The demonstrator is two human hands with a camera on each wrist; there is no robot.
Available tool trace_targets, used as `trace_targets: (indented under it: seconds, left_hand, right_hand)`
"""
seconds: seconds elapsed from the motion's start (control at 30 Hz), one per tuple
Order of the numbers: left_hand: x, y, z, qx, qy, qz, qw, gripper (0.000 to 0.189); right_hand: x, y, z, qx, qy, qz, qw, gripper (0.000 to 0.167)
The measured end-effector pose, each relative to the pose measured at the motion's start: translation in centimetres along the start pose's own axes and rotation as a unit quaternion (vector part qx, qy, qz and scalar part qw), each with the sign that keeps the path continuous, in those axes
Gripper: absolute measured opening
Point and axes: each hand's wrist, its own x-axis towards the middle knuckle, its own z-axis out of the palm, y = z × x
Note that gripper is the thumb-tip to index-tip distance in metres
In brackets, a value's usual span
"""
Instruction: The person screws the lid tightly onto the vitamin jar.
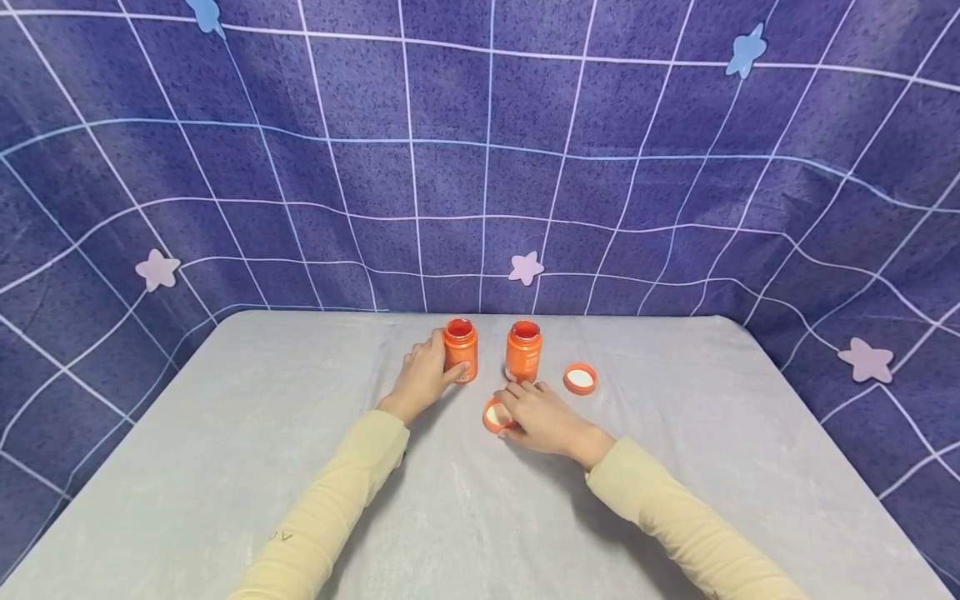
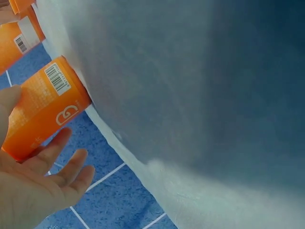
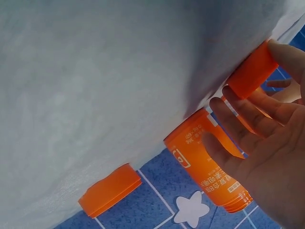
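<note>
Two orange bottles stand uncapped and upright on the table. My left hand [image 1: 420,379] grips the left bottle [image 1: 462,352], thumb across its front and fingers behind it. In the left wrist view this bottle [image 2: 45,102] shows a barcode and a white logo. Just in front of the right bottle [image 1: 522,354], my right hand [image 1: 547,423] pinches an orange lid [image 1: 495,414] between thumb and fingers. The lid lies with its white inside up, and in the right wrist view its orange side [image 3: 252,71] sits close on the cloth.
A second orange lid [image 1: 580,378] lies inside up to the right of the right bottle. Grey cloth [image 1: 465,517] covers the table. A purple-blue curtain [image 1: 450,167] with a grid and stars hangs behind and at both sides.
</note>
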Motion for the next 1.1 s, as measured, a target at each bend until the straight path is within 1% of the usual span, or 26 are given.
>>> trace_targets:
  seconds: [0.17, 0.37, 0.67, 0.83, 0.9, 1.1]
  left_hand:
    - [-0.1, 0.1, -0.1, 0.007, 0.010, 0.005, 0.9999, 0.054]
    - [-0.1, 0.1, -0.1, 0.014, 0.014, 0.009, 0.9998, 0.053]
    - [-0.2, 0.3, -0.3, 0.031, 0.006, 0.006, 0.9995, 0.053]
    - [-0.4, 0.4, -0.4, 0.036, 0.007, 0.012, 0.9992, 0.051]
    - [-0.5, 0.4, -0.4, 0.042, 0.008, 0.013, 0.9990, 0.051]
    - [-1.1, 0.5, -0.6, 0.044, 0.009, 0.016, 0.9989, 0.052]
  right_hand:
    - [0.0, 0.1, -0.1, 0.012, -0.004, 0.008, 0.9999, 0.049]
    - [0.0, 0.1, -0.6, 0.024, -0.010, 0.019, 0.9995, 0.049]
    - [0.0, 0.3, -1.1, 0.064, -0.006, 0.042, 0.9971, 0.052]
    - [-0.2, 0.5, -1.5, 0.063, -0.008, 0.063, 0.9960, 0.056]
    - [-0.3, 0.6, -1.6, 0.058, -0.002, 0.066, 0.9961, 0.057]
    - [-0.6, 0.9, -1.9, 0.049, 0.035, 0.064, 0.9962, 0.053]
